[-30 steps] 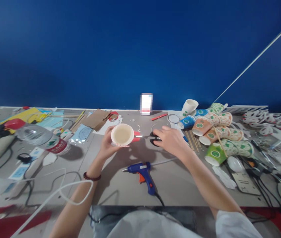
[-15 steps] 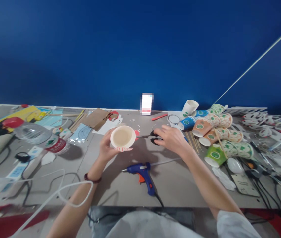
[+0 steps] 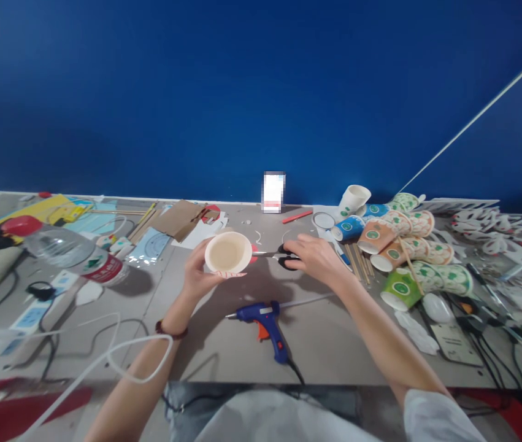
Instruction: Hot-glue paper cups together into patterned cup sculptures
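Cup (image 3: 228, 255): white, round-rimmed, pale beige inside, raised over the desk (image 3: 325, 350) with its mouth facing the viewer; a red-striped, pointed edge shows below the rim, a red patch at its right. Scissors (image 3: 268, 254): black handles at right, metal blades pointing left to the patch; contact unclear.

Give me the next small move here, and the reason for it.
I'd gently close the scissors with the right hand, the left hand steadying the paper cup. The black handles look spread apart, and the blades point at the red piece by the cup's side. Whether they already straddle it, I can't tell.
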The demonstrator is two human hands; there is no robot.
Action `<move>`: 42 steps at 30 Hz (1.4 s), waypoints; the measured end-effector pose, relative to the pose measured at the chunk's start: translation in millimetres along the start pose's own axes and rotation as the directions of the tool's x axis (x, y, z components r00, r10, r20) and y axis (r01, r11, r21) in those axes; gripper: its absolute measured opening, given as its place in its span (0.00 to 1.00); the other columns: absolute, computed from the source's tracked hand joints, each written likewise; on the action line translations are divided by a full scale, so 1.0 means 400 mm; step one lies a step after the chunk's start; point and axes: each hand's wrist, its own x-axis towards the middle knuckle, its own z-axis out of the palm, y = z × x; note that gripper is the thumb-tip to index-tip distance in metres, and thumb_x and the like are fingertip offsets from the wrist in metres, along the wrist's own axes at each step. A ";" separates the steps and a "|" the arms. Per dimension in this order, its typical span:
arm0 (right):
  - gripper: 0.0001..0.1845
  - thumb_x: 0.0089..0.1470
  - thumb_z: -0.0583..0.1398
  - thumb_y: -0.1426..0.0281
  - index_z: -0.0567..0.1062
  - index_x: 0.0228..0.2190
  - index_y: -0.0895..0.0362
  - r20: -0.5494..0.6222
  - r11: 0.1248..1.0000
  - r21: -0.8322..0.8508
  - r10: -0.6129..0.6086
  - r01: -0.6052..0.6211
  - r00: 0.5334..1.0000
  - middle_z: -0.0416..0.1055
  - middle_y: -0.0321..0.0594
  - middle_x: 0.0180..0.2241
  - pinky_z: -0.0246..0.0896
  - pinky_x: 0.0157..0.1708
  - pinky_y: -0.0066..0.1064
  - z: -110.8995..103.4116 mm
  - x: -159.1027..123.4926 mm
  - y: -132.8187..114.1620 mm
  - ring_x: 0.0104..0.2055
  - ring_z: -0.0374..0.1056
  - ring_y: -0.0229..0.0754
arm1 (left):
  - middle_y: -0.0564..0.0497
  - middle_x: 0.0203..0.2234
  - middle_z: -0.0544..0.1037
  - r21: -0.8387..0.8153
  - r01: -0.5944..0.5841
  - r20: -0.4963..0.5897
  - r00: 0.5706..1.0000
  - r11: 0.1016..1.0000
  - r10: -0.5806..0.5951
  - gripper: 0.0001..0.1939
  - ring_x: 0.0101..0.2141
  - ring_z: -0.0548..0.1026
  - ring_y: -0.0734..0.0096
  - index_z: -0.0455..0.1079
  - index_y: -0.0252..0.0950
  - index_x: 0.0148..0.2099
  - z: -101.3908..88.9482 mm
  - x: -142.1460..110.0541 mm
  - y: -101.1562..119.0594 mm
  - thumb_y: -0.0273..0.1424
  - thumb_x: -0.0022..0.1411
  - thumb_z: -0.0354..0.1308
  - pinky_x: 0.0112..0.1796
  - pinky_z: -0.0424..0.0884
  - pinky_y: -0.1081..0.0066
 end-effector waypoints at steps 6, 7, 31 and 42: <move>0.08 0.57 0.62 0.67 0.74 0.39 0.56 -0.037 1.000 0.005 -0.010 0.010 0.999 0.69 0.40 0.31 0.46 0.26 0.28 0.005 0.006 0.007 0.34 0.65 0.41 | 0.41 0.44 0.79 0.155 -0.262 0.112 0.963 0.953 0.246 0.31 0.42 0.78 0.50 0.75 0.38 0.48 -0.013 0.022 0.003 0.37 0.40 0.76 0.41 0.78 0.54; 0.08 0.57 0.62 0.67 0.73 0.39 0.56 -0.048 1.000 0.007 -0.016 0.016 0.999 0.69 0.40 0.31 0.46 0.26 0.28 0.006 0.005 0.008 0.34 0.64 0.41 | 0.41 0.44 0.79 0.174 -0.284 0.113 0.957 0.943 0.268 0.31 0.42 0.79 0.50 0.75 0.38 0.48 -0.013 0.025 0.004 0.38 0.40 0.76 0.40 0.78 0.54; 0.08 0.49 0.62 0.63 0.71 0.30 0.54 0.178 0.868 0.489 -0.004 -0.085 0.984 0.67 0.29 0.21 0.46 0.27 0.27 0.048 0.017 0.004 0.25 0.59 0.36 | 0.49 0.26 0.79 0.110 0.236 0.002 0.971 0.965 -0.238 0.16 0.27 0.75 0.67 0.75 0.34 0.30 -0.016 0.030 0.002 0.41 0.43 0.68 0.27 0.73 0.71; 0.11 0.46 0.63 0.62 0.66 0.24 0.55 0.361 0.613 0.740 -0.019 -0.274 0.932 0.62 0.26 0.17 0.49 0.26 0.26 0.068 0.023 -0.011 0.22 0.52 0.33 | 0.54 0.15 0.73 -0.089 0.673 -0.070 0.731 0.734 -0.679 0.23 0.13 0.66 0.78 0.74 0.32 0.30 0.012 0.050 0.050 0.46 0.36 0.69 0.13 0.64 0.78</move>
